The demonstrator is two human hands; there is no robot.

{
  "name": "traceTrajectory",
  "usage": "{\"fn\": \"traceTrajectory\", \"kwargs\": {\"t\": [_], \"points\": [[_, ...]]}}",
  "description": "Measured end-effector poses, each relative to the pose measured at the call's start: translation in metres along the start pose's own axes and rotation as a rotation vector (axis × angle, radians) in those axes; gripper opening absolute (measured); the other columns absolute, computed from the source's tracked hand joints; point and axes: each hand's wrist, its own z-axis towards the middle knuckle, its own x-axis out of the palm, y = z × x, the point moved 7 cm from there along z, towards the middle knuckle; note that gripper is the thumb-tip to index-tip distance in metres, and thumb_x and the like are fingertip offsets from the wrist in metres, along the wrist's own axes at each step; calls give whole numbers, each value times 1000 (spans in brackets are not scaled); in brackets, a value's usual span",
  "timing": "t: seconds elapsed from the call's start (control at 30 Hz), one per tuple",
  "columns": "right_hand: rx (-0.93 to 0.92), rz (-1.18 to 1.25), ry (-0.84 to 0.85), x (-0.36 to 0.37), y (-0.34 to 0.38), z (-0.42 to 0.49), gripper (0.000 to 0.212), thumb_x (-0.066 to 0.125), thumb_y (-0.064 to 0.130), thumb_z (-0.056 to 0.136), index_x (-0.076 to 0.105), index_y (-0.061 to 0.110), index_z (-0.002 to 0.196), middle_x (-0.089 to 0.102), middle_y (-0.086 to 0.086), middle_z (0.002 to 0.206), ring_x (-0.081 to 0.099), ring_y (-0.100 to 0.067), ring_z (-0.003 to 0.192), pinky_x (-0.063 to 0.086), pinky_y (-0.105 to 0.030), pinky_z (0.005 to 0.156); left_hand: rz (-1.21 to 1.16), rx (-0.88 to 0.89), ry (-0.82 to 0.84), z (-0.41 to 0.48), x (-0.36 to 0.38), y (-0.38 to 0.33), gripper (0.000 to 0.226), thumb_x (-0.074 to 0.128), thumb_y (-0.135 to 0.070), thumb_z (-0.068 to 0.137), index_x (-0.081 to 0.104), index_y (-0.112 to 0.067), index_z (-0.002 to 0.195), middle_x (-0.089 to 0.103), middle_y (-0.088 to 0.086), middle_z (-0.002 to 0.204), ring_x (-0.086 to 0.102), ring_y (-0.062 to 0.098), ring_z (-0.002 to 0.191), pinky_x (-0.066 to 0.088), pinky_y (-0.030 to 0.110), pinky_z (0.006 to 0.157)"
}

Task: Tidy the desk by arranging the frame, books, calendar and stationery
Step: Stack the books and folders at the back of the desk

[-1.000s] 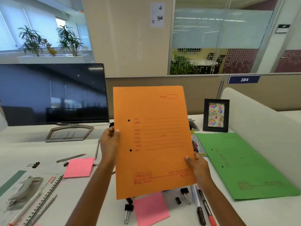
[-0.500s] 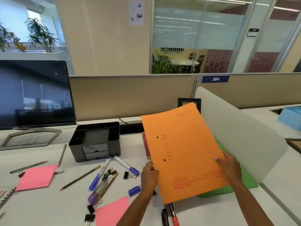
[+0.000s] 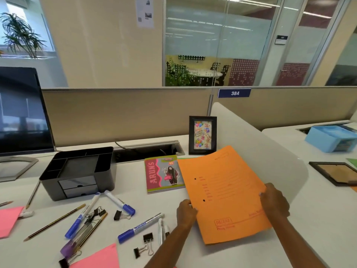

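An orange file folder (image 3: 224, 192) lies low and nearly flat at the desk's right side, over the spot where the green folder lay; only a thin green strip shows at its top edge. My left hand (image 3: 185, 210) pinches its left edge and my right hand (image 3: 275, 203) grips its right edge. A black photo frame (image 3: 202, 135) with a birthday card stands upright behind it. A colourful notebook (image 3: 163, 174) lies flat to the left of the folder. A black desk organiser (image 3: 79, 172) sits further left.
Blue markers (image 3: 82, 215), pencils (image 3: 54, 222), binder clips (image 3: 147, 238) and pink sticky notes (image 3: 98, 258) are scattered over the white desk (image 3: 139, 202) in front. A monitor (image 3: 21, 111) stands at the left. A white curved divider (image 3: 257, 149) bounds the right side; a blue tray (image 3: 330, 138) lies beyond.
The orange folder went from upright in front of me down and to the right, ending almost flat over the green folder. My view turned right, revealing the organiser and notebook.
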Motion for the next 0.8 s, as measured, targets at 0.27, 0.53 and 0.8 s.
{"fn": "traceTrajectory", "kwargs": {"t": [0.27,0.53,0.8], "points": [[-109,-149,-32,19,-2,18,22,44,5,92,49,2,113,54,-21,109,54,-37,96,41,-36,70,84,-2,-57,10,13,-13,39,49,3,83,38,-26,60,58,1,77,53,16,79,36,19,62],[-224,-196,145,56,5,14,36,45,28,93,47,15,127,41,-11,134,44,-30,116,41,-38,90,241,-20,-90,26,22,-2,13,48,0,81,46,-12,78,60,17,107,63,31,91,49,31,74],[-208,-303,233,80,6,-5,55,31,51,94,25,22,141,27,-7,147,28,-24,133,32,-41,103,211,-3,-40,29,23,-2,33,48,-4,82,55,-7,114,61,19,113,60,31,96,52,38,84]]}}
